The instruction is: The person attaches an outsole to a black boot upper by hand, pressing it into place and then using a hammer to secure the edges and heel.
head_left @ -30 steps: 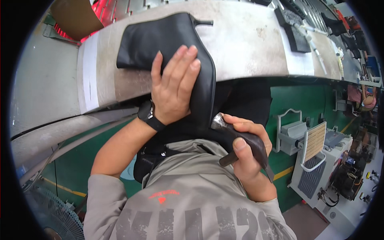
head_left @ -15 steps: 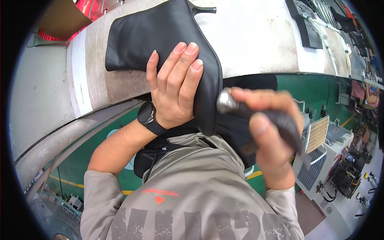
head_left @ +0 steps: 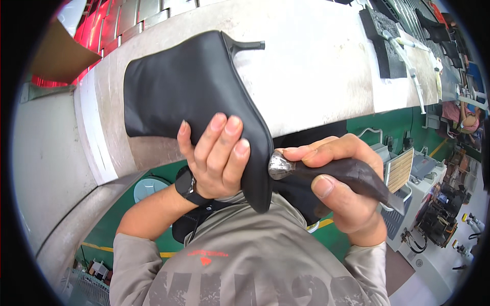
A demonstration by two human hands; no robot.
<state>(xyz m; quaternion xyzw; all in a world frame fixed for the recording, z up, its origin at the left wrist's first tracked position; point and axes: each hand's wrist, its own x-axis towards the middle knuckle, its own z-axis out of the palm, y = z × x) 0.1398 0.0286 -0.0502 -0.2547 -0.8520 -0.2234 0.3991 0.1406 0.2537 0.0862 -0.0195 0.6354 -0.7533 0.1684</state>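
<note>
A black high-heeled ankle boot [head_left: 178, 81] lies on its side, its shaft on the bench and its pointed toe reaching over the edge toward me. My left hand [head_left: 217, 163] grips the boot's forefoot, fingers curled over the upper; the palm side of the hold is hidden. In my right hand [head_left: 352, 204] is a shoemaker's hammer [head_left: 347, 176] with a dark, tapering body, fingers above and thumb below. Its shiny rounded face [head_left: 280, 166] is against or just beside the sole edge near the toe; I cannot tell which.
The pale workbench [head_left: 316, 71] curves across the front. On its right lie a dark foam block [head_left: 385, 51] and white tube-like pieces [head_left: 406, 56]. A brown sheet [head_left: 61, 53] stands at far left. A blue-topped stool [head_left: 150, 188] is below the bench; another person [head_left: 467, 120] sits far right.
The boot and my left hand have come nearer to me, down the picture. The hammer, blurred before, now shows sharply with its face at the sole edge.
</note>
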